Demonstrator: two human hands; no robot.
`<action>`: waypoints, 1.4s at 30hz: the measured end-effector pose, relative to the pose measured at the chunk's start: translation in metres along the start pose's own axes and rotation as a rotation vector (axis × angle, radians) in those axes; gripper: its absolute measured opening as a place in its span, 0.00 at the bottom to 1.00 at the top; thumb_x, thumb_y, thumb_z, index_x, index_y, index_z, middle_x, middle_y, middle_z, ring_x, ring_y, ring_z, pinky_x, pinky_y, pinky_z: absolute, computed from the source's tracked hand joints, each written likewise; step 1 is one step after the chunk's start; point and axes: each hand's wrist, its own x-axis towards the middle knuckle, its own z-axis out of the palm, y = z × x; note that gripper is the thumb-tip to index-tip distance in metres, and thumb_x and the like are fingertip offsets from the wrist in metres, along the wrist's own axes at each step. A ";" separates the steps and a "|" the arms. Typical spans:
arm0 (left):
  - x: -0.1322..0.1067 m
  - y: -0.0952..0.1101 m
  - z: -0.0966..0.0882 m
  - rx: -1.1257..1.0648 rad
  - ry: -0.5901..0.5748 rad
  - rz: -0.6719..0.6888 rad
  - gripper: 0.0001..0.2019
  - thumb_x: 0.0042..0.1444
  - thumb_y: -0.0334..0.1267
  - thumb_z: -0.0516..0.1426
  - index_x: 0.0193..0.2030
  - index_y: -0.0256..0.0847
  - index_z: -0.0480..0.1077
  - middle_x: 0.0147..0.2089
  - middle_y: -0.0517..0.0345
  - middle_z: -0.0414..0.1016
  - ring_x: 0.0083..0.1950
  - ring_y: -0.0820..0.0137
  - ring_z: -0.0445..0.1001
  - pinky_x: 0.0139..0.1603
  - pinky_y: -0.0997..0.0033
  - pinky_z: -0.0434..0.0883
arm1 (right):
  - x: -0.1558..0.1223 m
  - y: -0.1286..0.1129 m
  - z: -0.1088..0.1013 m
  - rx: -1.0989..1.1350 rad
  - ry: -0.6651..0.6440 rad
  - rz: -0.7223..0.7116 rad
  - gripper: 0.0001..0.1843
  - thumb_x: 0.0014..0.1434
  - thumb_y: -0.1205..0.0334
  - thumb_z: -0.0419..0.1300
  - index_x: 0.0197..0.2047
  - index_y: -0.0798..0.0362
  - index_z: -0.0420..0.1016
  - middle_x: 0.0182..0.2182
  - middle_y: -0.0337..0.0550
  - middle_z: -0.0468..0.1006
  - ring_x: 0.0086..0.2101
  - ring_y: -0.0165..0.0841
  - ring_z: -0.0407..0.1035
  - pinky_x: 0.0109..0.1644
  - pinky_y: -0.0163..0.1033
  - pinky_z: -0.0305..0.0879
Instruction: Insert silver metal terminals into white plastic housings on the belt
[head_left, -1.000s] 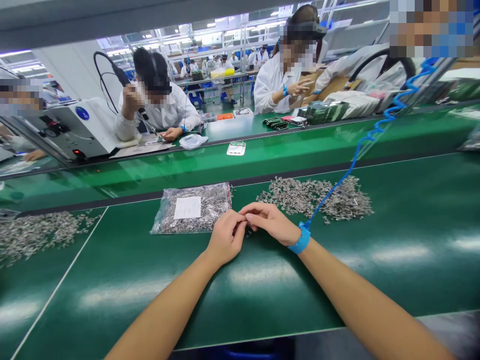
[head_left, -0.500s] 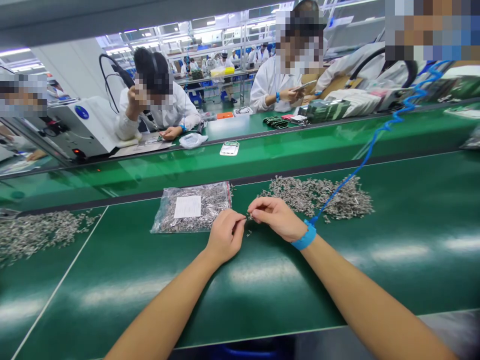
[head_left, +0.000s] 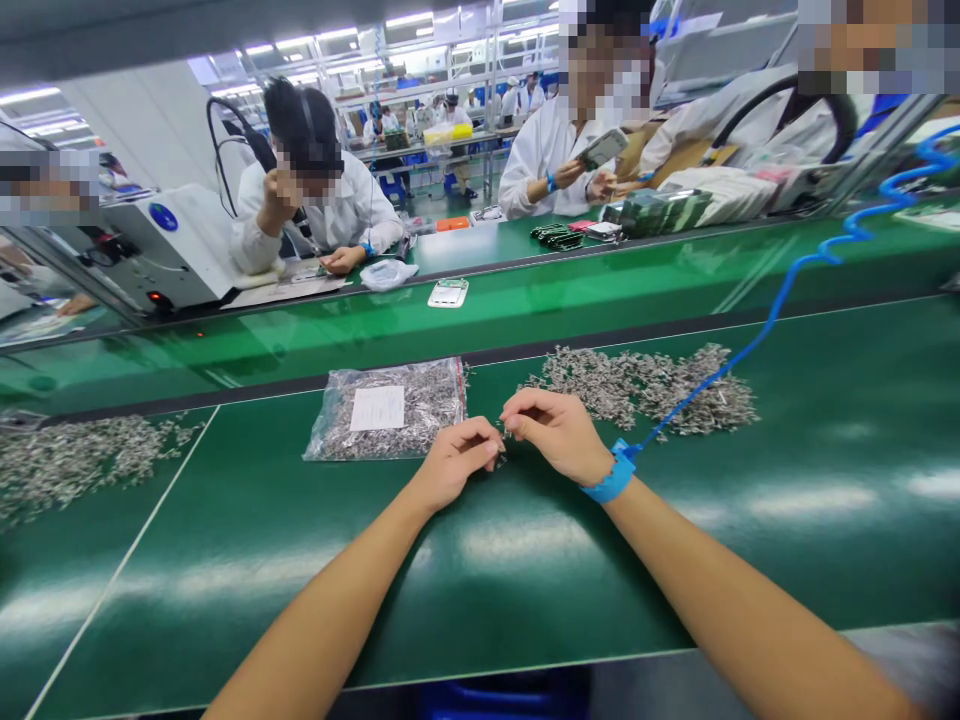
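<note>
My left hand (head_left: 459, 462) and my right hand (head_left: 556, 432) meet fingertip to fingertip above the green worktop (head_left: 525, 600). Both are closed in a pinch. Tiny silvery metal parts show at the fingertips, too small to make out their kind. A blue wrist strap (head_left: 611, 474) with a coiled cord circles my right wrist. Just behind my left hand lies a clear plastic bag (head_left: 322, 425) full of similar small metal parts, with a white label (head_left: 377, 408) on it. Beyond my right hand spreads a loose pile of these parts (head_left: 705, 395).
Another heap of small metal parts (head_left: 90, 460) lies at the far left, past a white line. The blue cord (head_left: 780, 305) runs across the right side. Beyond the worktop, a green conveyor belt (head_left: 337, 335) carries a white-framed piece (head_left: 448, 292). Co-workers in white sit opposite.
My left fingers have reached down and forward to the small part that lay on the worktop. My right hand stays nearly in place. A co-worker opposite has raised and tilted a flat device.
</note>
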 end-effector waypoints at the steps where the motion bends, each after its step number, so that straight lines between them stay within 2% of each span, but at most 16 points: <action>1: 0.000 -0.001 -0.001 -0.055 -0.017 -0.024 0.15 0.61 0.49 0.58 0.33 0.38 0.69 0.28 0.59 0.66 0.29 0.71 0.66 0.35 0.69 0.66 | 0.000 0.000 0.001 -0.005 -0.001 0.001 0.13 0.56 0.52 0.67 0.31 0.53 0.77 0.27 0.41 0.75 0.25 0.30 0.66 0.29 0.37 0.64; 4: 0.000 -0.004 -0.001 -0.093 0.011 -0.043 0.16 0.60 0.50 0.60 0.32 0.38 0.69 0.29 0.59 0.66 0.30 0.72 0.66 0.35 0.69 0.66 | 0.000 0.000 0.001 -0.009 -0.004 0.008 0.15 0.56 0.49 0.67 0.31 0.53 0.76 0.27 0.41 0.75 0.25 0.30 0.66 0.29 0.37 0.64; 11: 0.001 -0.002 0.000 0.072 0.129 0.009 0.16 0.60 0.51 0.59 0.33 0.39 0.69 0.28 0.61 0.65 0.29 0.73 0.64 0.32 0.72 0.64 | 0.001 0.000 0.001 0.028 0.023 0.046 0.18 0.53 0.46 0.69 0.30 0.53 0.75 0.26 0.41 0.73 0.26 0.31 0.65 0.29 0.37 0.64; 24: 0.000 -0.001 0.003 0.260 0.123 0.103 0.13 0.62 0.46 0.57 0.32 0.39 0.69 0.30 0.58 0.68 0.32 0.70 0.65 0.35 0.69 0.62 | -0.002 0.004 0.007 0.078 0.036 0.046 0.18 0.53 0.47 0.70 0.29 0.53 0.74 0.26 0.40 0.72 0.25 0.30 0.64 0.29 0.37 0.64; 29: -0.001 -0.001 0.004 0.251 0.141 0.089 0.12 0.62 0.44 0.57 0.32 0.39 0.69 0.30 0.58 0.68 0.32 0.71 0.64 0.35 0.70 0.61 | -0.003 0.003 0.008 0.063 0.034 0.059 0.19 0.53 0.46 0.70 0.29 0.54 0.74 0.25 0.40 0.72 0.25 0.29 0.64 0.29 0.36 0.64; 35: -0.001 0.001 0.002 0.177 0.203 0.084 0.11 0.62 0.44 0.57 0.33 0.38 0.69 0.30 0.60 0.66 0.32 0.73 0.62 0.34 0.72 0.59 | -0.002 -0.002 0.002 -0.001 -0.050 0.064 0.19 0.56 0.46 0.67 0.29 0.55 0.73 0.24 0.38 0.70 0.24 0.28 0.63 0.29 0.35 0.61; 42: -0.001 0.002 0.002 0.076 0.190 0.007 0.15 0.61 0.49 0.57 0.33 0.38 0.68 0.27 0.62 0.63 0.29 0.74 0.62 0.32 0.73 0.59 | 0.000 -0.006 -0.007 -0.109 -0.123 -0.023 0.12 0.59 0.55 0.63 0.29 0.55 0.74 0.25 0.39 0.71 0.26 0.29 0.62 0.29 0.35 0.58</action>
